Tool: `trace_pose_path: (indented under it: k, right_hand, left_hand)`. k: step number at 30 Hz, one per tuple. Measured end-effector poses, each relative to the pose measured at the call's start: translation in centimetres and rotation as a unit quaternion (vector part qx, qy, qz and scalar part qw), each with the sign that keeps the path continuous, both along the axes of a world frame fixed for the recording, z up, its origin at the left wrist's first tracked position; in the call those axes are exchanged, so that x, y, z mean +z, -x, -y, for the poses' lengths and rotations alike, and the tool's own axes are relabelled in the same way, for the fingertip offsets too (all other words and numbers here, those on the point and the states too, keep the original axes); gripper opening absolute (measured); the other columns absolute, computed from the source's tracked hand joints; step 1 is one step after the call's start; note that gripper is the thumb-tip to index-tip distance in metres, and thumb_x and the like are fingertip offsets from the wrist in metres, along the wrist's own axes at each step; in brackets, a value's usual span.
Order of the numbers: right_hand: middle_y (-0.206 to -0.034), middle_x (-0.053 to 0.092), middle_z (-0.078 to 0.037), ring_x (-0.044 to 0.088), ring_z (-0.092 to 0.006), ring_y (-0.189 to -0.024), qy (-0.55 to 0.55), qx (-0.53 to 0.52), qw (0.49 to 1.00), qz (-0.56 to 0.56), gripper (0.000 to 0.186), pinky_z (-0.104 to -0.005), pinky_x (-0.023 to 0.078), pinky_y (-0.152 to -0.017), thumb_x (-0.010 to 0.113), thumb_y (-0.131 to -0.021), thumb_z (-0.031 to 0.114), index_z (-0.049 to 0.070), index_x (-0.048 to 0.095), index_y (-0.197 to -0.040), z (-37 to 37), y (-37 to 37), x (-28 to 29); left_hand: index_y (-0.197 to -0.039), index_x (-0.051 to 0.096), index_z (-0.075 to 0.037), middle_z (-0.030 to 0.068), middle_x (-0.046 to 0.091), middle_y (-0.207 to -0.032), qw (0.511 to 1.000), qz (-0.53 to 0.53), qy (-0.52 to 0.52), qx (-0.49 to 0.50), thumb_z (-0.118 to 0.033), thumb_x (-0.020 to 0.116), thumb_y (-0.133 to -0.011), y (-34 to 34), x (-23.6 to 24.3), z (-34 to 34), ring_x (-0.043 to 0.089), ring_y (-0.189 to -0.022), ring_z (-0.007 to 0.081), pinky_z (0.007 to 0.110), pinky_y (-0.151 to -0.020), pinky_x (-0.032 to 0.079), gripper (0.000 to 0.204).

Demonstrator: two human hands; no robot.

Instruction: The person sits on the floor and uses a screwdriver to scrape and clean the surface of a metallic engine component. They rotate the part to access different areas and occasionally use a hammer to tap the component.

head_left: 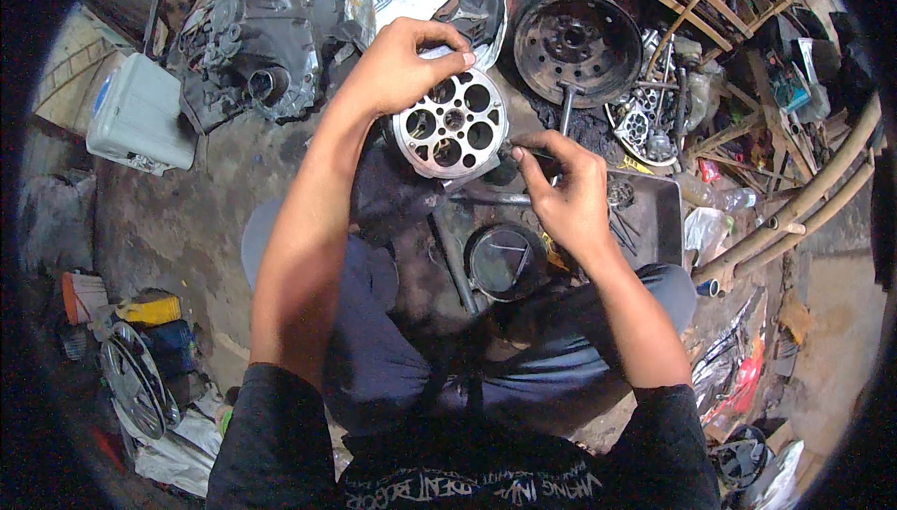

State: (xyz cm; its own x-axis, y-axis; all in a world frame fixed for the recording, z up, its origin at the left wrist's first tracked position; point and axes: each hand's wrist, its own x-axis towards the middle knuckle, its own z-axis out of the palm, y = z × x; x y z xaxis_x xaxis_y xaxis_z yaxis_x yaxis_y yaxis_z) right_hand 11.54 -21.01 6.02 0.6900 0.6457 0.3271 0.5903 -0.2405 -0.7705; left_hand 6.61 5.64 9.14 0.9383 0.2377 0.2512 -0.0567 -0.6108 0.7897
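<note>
A round, silvery metal cylinder block (467,116) with several round bores in its face is held up in front of me. My left hand (411,66) grips its upper left rim, thumb along the edge and fingers bent behind it. At the block's lower right edge is my right hand (572,188), with thumb and forefinger pinched together. Whatever sits in that pinch is too small and dark to name. Below the hands, a round black dish (509,272) lies between my legs, beside a dark metal bar (453,262).
A large greasy gearbox casing (271,38) stands at the far left, near a grey plastic container (145,113). A black wheel rim (575,29) lies at the far right, with loose metal parts (645,122) beside it. Wooden poles (804,202) lean on the right. A metal tray (671,216) is near my right forearm.
</note>
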Motion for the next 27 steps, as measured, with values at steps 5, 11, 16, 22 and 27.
trace_pose_path:
  k: [5, 11, 16, 22, 27]
  right_hand:
    - [-0.095, 0.076, -0.022, 0.077, -0.0415, -0.086, -0.025, 0.006, 0.999, 0.031, 0.009, -0.0431, 0.058, -0.073, 0.070, -0.098, 0.004, 0.000, 0.072, -0.105, -0.2, -0.3, -0.4]
    - [-0.091, 0.075, -0.025, 0.077, -0.0441, -0.088, -0.049, 0.000, 0.999, -0.020, 0.013, -0.0443, 0.058, -0.074, 0.068, -0.100, 0.004, 0.001, 0.066, -0.112, -0.3, 0.1, -0.4]
    - [-0.086, 0.072, -0.026, 0.073, -0.0473, -0.083, -0.018, -0.001, 0.999, 0.033, 0.011, -0.0493, 0.056, -0.070, 0.068, -0.099, 0.005, 0.002, 0.065, -0.109, -0.3, 0.3, -0.5]
    - [-0.081, 0.067, -0.024, 0.070, -0.0458, -0.078, -0.026, 0.043, 0.994, 0.098, 0.010, -0.0529, 0.054, -0.070, 0.070, -0.093, 0.005, 0.002, 0.063, -0.100, -0.4, 2.0, -2.0]
    - [-0.082, 0.066, -0.020, 0.069, -0.0413, -0.075, -0.045, 0.093, 0.985, 0.136, 0.010, -0.0488, 0.054, -0.069, 0.074, -0.092, 0.006, 0.002, 0.065, -0.096, -0.3, 1.1, -3.1]
  left_hand:
    - [-0.099, 0.080, 0.000, 0.0073, 0.080, -0.097, 1.000, -0.002, 0.006, -0.016, -0.023, 0.079, -0.094, -0.1, -0.1, -0.1, 0.070, -0.097, 0.0152, 0.034, -0.096, 0.052, 0.024]
    - [-0.099, 0.079, 0.001, 0.0067, 0.080, -0.094, 0.999, 0.013, 0.005, -0.033, -0.022, 0.078, -0.094, -0.1, -0.3, -0.2, 0.070, -0.095, 0.0148, 0.034, -0.094, 0.053, 0.023]
    - [-0.101, 0.078, 0.002, 0.0074, 0.079, -0.093, 0.999, 0.020, -0.008, -0.034, -0.022, 0.075, -0.096, 0.0, -0.1, 0.0, 0.069, -0.093, 0.0144, 0.034, -0.090, 0.054, 0.025]
    - [-0.099, 0.079, 0.003, 0.0070, 0.079, -0.092, 0.999, 0.025, 0.020, -0.008, -0.022, 0.070, -0.100, 0.1, -0.4, -0.4, 0.069, -0.092, 0.0134, 0.033, -0.088, 0.053, 0.027]
    - [-0.099, 0.080, 0.003, 0.0062, 0.080, -0.093, 0.999, 0.024, 0.033, -0.018, -0.024, 0.072, -0.099, 0.4, -0.3, -0.3, 0.068, -0.093, 0.0129, 0.033, -0.090, 0.053, 0.028]
